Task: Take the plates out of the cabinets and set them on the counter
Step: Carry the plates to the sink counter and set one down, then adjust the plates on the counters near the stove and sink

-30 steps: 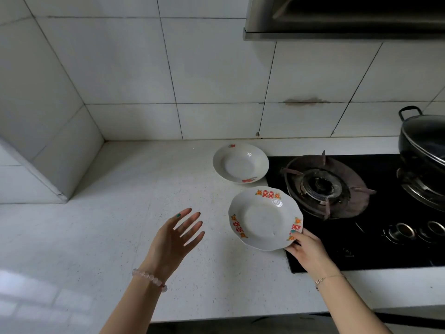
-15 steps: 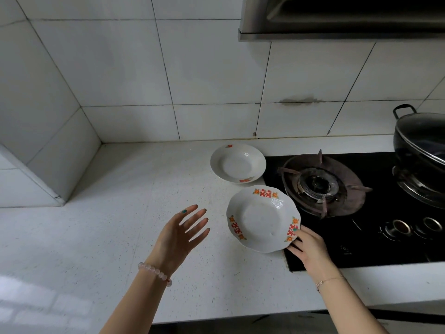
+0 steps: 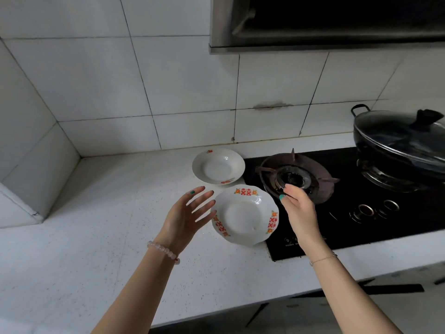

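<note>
Two white plates lie on the pale speckled counter [image 3: 84, 237]. The nearer plate [image 3: 244, 214] has a scalloped rim with red and orange marks, and its right edge overlaps the hob's corner. The far plate [image 3: 218, 168] is round with small red marks and sits by the wall. My left hand [image 3: 186, 216] hovers just left of the nearer plate, fingers spread, holding nothing. My right hand [image 3: 298, 210] is raised to the right of that plate, above the hob, fingers loosely curled and apart from the plate.
A black glass hob [image 3: 361, 208] fills the right side with a bare burner [image 3: 295, 178] and two knobs. A lidded dark pot [image 3: 399, 145] stands on the far right burner. A range hood [image 3: 325, 22] hangs above. Tiled walls close the back and left.
My right hand has let go of the nearer plate's edge and lifted away over the hob. The plate now lies flat on the counter. My left hand stays open beside it.
</note>
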`<state>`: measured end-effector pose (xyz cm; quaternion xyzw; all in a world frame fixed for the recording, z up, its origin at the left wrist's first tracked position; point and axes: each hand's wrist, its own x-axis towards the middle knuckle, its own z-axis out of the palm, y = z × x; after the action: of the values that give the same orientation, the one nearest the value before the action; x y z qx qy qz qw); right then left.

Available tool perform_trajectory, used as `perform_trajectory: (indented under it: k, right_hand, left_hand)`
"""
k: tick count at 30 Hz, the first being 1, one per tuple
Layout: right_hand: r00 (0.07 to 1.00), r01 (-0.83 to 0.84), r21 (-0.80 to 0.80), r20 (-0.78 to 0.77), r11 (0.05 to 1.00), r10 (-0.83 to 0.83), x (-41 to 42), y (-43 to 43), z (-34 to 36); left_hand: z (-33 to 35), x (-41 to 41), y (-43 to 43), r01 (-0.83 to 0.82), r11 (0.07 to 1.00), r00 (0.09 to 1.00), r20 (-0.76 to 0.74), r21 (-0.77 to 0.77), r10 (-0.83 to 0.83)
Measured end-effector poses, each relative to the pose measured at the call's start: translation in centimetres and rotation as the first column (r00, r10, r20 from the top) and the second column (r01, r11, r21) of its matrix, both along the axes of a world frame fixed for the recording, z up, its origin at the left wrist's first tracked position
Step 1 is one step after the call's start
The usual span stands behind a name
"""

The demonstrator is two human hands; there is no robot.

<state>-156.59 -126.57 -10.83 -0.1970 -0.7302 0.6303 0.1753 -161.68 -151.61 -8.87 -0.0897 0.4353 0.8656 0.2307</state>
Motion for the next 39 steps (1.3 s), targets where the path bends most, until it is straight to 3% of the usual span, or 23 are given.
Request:
perform_trajectory:
  k: [7,14,18,21,23,26,28,31,35,39]
  right_hand:
    - [0.999,-0.007,-0.073,-0.049,0.997,0.003,1.6,1.3,2.0]
    - [0.996,0.018,-0.132,-0.083,0.991,-0.029,2.2,2.8,2.4]
    - [0.996,0.036,-0.101,-0.083,0.994,-0.044,2.6,4.0,2.7]
    - [0.995,0.060,-0.020,-0.084,0.998,-0.061,3.4,5.5,3.8]
    - [0.993,0.098,0.092,-0.082,0.991,-0.091,4.1,6.8,5.0]
    - [0.976,0.217,0.333,-0.079,0.918,-0.202,5.9,8.8,6.6]
    - [0.956,0.287,0.526,-0.103,0.800,-0.275,7.5,10.0,7.6]
    - [0.921,0.357,0.714,-0.162,0.603,-0.354,10.5,12.0,8.8]
    - [0.887,0.366,0.843,-0.187,0.395,-0.422,15.4,15.5,9.3]
    - [0.848,0.378,0.898,-0.238,0.224,-0.474,21.0,20.1,10.0]
  left_hand:
    - [1.3,-0.7,2.5,0.109,0.988,0.994,-0.015,0.106,-0.108]
    - [1.8,-1.9,4.7,0.188,0.981,0.980,-0.070,0.054,-0.184]
    - [2.4,-2.3,6.0,0.225,0.973,0.964,-0.134,-0.050,-0.230]
    - [3.7,-2.4,7.5,0.171,0.953,0.924,-0.295,-0.251,-0.243]
    - [4.8,-2.2,8.8,0.081,0.918,0.855,-0.446,-0.388,-0.264]
    - [6.0,-1.4,11.4,-0.071,0.813,0.660,-0.638,-0.578,-0.396]
    - [6.5,-0.6,13.5,-0.288,0.695,0.471,-0.730,-0.659,-0.496]
    - [6.9,1.3,17.3,-0.574,0.543,0.178,-0.740,-0.613,-0.649]
    - [7.0,5.6,22.6,-0.682,0.449,0.075,-0.666,-0.577,-0.742]
    - [7.8,10.2,28.7,-0.717,0.475,-0.029,-0.659,-0.510,-0.751]
